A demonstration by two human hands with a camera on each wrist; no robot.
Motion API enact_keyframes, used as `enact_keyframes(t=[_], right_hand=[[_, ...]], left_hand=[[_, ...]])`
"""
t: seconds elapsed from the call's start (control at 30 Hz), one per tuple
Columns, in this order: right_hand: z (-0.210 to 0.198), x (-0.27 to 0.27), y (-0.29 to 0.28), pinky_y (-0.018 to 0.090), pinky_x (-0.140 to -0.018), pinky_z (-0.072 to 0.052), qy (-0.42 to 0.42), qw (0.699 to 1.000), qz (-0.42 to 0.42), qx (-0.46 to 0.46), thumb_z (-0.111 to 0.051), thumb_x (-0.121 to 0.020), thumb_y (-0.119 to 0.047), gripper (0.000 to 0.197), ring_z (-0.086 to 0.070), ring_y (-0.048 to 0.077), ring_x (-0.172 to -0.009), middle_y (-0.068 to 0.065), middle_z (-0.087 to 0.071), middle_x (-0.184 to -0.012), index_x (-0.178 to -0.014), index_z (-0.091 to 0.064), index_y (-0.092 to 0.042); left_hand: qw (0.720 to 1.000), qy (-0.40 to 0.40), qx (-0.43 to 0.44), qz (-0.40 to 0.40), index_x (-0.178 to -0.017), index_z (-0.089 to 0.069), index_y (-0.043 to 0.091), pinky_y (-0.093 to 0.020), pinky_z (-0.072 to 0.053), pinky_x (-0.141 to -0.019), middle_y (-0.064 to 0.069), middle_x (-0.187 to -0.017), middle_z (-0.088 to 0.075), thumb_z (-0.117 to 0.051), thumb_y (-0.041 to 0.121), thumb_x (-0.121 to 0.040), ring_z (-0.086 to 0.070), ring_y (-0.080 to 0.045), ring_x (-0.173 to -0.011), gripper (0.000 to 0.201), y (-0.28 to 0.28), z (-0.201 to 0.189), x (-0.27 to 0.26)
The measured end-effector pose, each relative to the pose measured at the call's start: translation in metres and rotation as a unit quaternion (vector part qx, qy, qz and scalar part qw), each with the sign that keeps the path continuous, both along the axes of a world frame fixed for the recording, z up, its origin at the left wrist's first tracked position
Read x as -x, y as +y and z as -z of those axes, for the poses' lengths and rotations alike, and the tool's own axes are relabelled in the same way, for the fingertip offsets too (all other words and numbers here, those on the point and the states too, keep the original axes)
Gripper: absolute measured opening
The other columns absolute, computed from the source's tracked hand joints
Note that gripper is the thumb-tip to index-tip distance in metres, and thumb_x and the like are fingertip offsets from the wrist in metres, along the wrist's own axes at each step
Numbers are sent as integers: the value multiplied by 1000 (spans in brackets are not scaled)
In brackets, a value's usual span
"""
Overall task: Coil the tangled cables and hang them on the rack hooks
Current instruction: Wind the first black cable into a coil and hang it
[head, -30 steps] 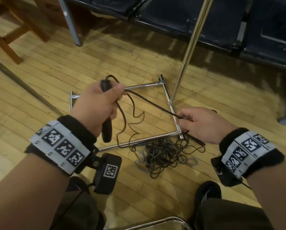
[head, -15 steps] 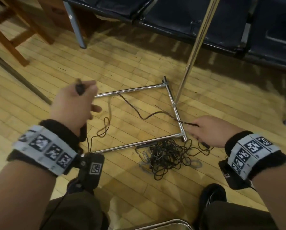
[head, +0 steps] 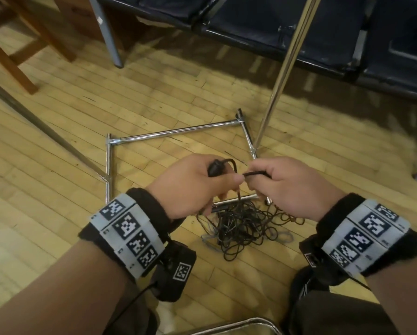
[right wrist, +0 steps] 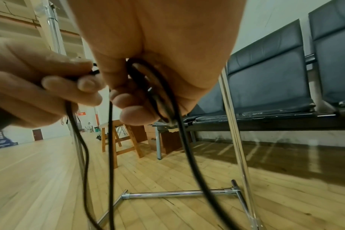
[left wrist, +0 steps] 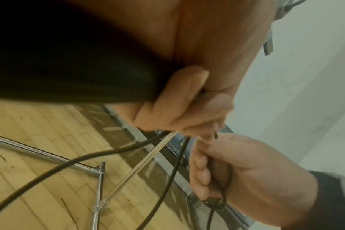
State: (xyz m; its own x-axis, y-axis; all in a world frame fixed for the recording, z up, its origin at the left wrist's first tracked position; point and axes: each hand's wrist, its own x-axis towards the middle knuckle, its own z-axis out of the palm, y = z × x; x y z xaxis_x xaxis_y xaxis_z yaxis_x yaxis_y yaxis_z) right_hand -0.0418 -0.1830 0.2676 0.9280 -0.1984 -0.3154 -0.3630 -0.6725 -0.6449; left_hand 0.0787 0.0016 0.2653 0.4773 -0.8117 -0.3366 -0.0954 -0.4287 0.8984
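Note:
Above the rack's chrome base frame (head: 173, 132), my left hand (head: 226, 180) grips the black cable's thick plug end (head: 216, 168). My right hand (head: 253, 180) is right beside it, almost touching, and pinches the same thin black cable (head: 256, 174). In the right wrist view my right-hand fingers (right wrist: 136, 109) curl round a loop of cable (right wrist: 167, 93), with the left hand (right wrist: 85, 77) pinching next to them. From both hands the strands drop to the tangled cable pile (head: 246, 226) on the floor by the frame's near bar. The rack's upright pole (head: 282, 76) rises just behind my right hand.
Dark blue bench seats (head: 347, 32) run along the back, one grey leg (head: 108, 39) at the left. A wooden stool (head: 14, 56) stands far left, and a slanted metal bar (head: 45, 129) crosses the wood floor. My knees and a chrome tube (head: 239, 325) are nearest.
My hands were apart with the cable stretched between them. Now the left hand has swung right and the right hand has risen, so they meet over the frame.

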Motion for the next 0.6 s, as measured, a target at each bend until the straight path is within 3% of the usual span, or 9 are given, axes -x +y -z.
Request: enact_keyframes(t=[0.1, 0.2, 0.3, 0.4, 0.43, 0.5, 0.6], right_hand=[[5, 3, -7, 40, -59, -49, 16, 1000, 4, -2, -50, -101, -52, 31, -55, 11, -58, 4, -66, -76, -85, -65, -30], [14, 6, -21, 45, -69, -55, 56, 998, 14, 33, -49, -101, -53, 34, -64, 21, -72, 5, -69, -81, -91, -67, -25], [27, 12, -41, 34, -63, -51, 113, 990, 32, 80, -51, -103, -48, 29, -63, 15, -68, 0, -68, -78, -90, -67, -27], [39, 21, -57, 34, -63, -48, 189, 975, 35, 109, -49, -105, -45, 34, -59, 15, -65, 6, -71, -81, -87, -67, -23], [42, 23, -60, 33, -62, -47, 207, 971, 35, 114, -49, -105, -43, 34, -58, 15, -65, 5, -70, -80, -86, -66, -22], [43, 25, -60, 31, -60, -44, 230, 964, 33, 127, -49, -105, -42, 32, -57, 15, -66, 4, -69, -80, -85, -66, -23], [33, 16, -50, 31, -60, -45, 194, 972, 31, 125, -47, -106, -41, 35, -60, 18, -68, 5, -69, -80, -86, -67, -19]], left_hand=[[994, 15, 58, -90, -79, -73, 28, -19, -39, -41, 10, -53, -54, -70, 41, -100, -46, -6, -42, 24, 1, 2, -8], [970, 75, 127, -195, -81, -72, 23, -22, -37, -41, 8, -60, -52, -70, 34, -101, -41, -10, -47, 23, 8, 2, -23], [924, 116, 178, -318, -86, -70, 23, -20, -40, -42, 9, -67, -57, -73, 32, -97, -44, -7, -50, 15, 18, -1, -42], [867, 135, 207, -433, -92, -68, 19, -19, -39, -41, 9, -69, -57, -74, 31, -93, -45, -5, -50, 14, 36, -5, -65], [862, 125, 197, -449, -92, -69, 18, -20, -39, -42, 9, -70, -59, -74, 32, -94, -47, -5, -50, 15, 42, -5, -70], [881, 61, 138, -448, -99, -74, 18, -22, -44, -45, 8, -76, -68, -72, 38, -97, -52, -6, -53, 20, 48, -2, -71], [916, -75, 23, -393, -121, -73, 35, -27, -52, -52, 8, -89, -77, -68, 46, -100, -64, -8, -57, 24, 44, 3, -59]])
